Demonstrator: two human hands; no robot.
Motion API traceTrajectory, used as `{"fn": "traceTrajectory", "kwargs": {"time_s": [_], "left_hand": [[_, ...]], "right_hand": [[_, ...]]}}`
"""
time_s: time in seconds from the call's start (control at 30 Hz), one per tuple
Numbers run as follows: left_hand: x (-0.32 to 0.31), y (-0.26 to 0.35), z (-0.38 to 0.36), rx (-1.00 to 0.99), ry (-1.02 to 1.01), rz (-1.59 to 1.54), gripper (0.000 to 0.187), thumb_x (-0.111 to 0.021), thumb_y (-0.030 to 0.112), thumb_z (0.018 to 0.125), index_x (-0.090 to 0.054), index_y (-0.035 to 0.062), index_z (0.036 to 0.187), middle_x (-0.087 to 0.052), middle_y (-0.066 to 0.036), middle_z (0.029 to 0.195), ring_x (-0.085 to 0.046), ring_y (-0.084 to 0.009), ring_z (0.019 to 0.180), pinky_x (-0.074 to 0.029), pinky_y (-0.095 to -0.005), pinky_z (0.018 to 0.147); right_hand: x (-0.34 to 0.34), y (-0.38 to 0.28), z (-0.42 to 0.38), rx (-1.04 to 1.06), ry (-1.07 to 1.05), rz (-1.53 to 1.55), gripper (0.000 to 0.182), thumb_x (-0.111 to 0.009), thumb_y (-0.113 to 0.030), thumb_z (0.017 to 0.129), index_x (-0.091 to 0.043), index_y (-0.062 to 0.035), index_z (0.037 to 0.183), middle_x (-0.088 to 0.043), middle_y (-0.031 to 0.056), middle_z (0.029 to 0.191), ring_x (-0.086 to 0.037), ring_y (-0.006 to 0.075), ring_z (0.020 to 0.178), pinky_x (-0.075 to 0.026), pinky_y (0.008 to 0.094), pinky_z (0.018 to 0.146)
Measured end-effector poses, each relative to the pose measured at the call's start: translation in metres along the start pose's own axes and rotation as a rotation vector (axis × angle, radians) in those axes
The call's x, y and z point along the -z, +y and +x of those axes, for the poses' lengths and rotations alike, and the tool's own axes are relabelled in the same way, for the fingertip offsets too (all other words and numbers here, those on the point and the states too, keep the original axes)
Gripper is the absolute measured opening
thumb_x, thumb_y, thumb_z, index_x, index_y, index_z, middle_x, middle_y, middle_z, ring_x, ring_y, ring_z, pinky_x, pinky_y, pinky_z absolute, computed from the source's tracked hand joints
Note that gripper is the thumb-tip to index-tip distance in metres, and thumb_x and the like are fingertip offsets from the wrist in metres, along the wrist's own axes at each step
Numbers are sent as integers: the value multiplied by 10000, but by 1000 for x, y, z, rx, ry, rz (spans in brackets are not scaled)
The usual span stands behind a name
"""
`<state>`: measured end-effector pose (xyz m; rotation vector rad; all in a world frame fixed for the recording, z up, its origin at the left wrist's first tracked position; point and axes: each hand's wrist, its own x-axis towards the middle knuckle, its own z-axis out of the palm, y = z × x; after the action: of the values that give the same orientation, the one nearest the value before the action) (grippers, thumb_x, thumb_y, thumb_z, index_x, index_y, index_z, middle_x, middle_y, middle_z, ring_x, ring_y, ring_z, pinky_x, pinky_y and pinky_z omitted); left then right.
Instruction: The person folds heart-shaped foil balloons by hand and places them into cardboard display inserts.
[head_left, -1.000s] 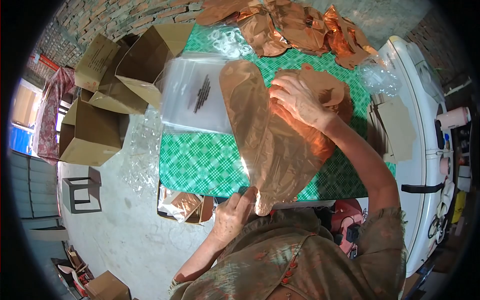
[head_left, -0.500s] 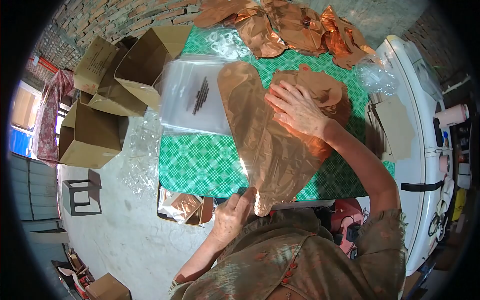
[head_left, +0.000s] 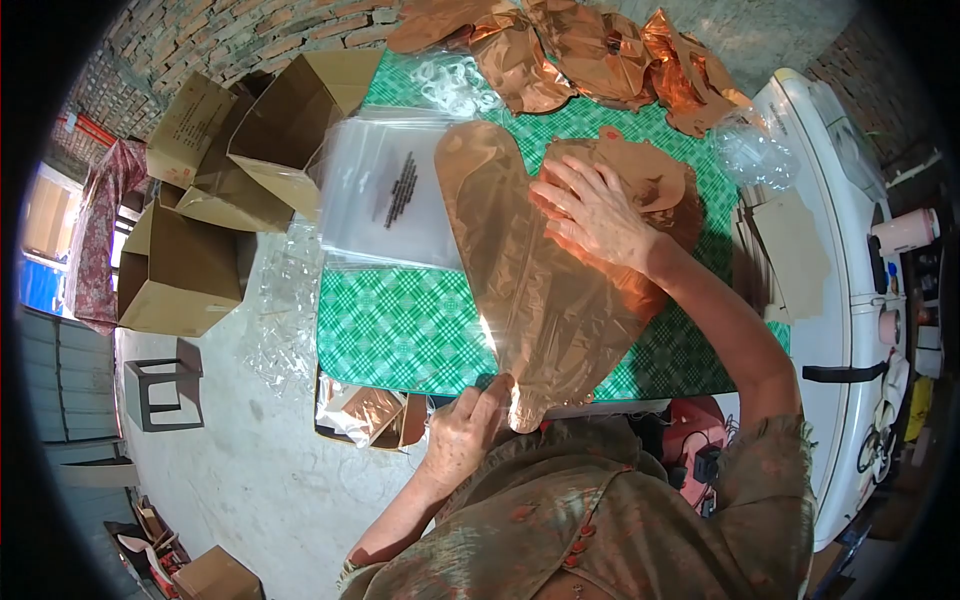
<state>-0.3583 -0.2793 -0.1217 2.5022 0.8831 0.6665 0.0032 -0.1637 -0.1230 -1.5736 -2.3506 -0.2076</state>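
Observation:
A flat, copper-coloured foil balloon (head_left: 520,260) lies across the near half of the table, its narrow end reaching over the front edge. My left hand (head_left: 462,435) is closed at that narrow end, with thumb and fingers pinching the foil's edge. On the upper right part of the foil, my right hand (head_left: 600,215) rests flat with its fingers stretched out. To the left of the balloon is a stack of clear plastic bags (head_left: 375,215) with dark printing, partly under the foil.
The table has a green checked cover (head_left: 400,325). More crumpled copper foil balloons (head_left: 590,65) lie along its far side, near white plastic rings (head_left: 450,85). Open cardboard boxes (head_left: 190,270) stand left, a white fridge (head_left: 835,300) right. Below the front edge is a box of foil pieces (head_left: 365,415).
The fingers of my right hand have shifted very slightly on the foil. My left hand and the balloon look unmoved.

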Motion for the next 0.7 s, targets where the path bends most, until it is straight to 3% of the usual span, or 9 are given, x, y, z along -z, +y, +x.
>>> {"fn": "traceTrajectory", "kwargs": {"time_s": [0.3, 0.4, 0.5, 0.7], "left_hand": [[1, -1, 0, -5, -18, 10, 566, -772, 5, 838, -615, 73, 1378, -540, -78, 800, -621, -215, 549, -535, -362, 497], [2, 0, 0, -8, -16, 13, 576, -773, -1, 832, -613, 74, 1380, -542, -78, 802, -620, -212, 544, -533, -359, 490], [3, 0, 1, -8, -13, 9, 585, -778, -1, 826, -612, 75, 1382, -542, -79, 800, -619, -211, 544, -534, -360, 491], [1, -1, 1, -13, -7, 17, 587, -783, 2, 825, -613, 75, 1383, -538, -79, 792, -612, -215, 540, -528, -364, 492]], "right_hand": [[1, 5, 4, 17, -21, -54, 440, -652, -394, 992, -566, -197, 1376, -424, 80, 1547, -363, 310, 1456, -357, 566, 1083], [7, 2, 7, 10, -38, -79, 427, -658, -306, 993, -568, -186, 1393, -413, 106, 1569, -350, 331, 1484, -353, 533, 1127], [3, 5, 10, 49, -17, -140, 380, -669, -313, 979, -590, -196, 1332, -460, 71, 1522, -383, 299, 1455, -381, 529, 1089], [2, 11, 14, 40, 1, -173, 413, -687, -176, 913, -613, -187, 1319, -499, 76, 1492, -422, 282, 1450, -408, 495, 1102]]}}
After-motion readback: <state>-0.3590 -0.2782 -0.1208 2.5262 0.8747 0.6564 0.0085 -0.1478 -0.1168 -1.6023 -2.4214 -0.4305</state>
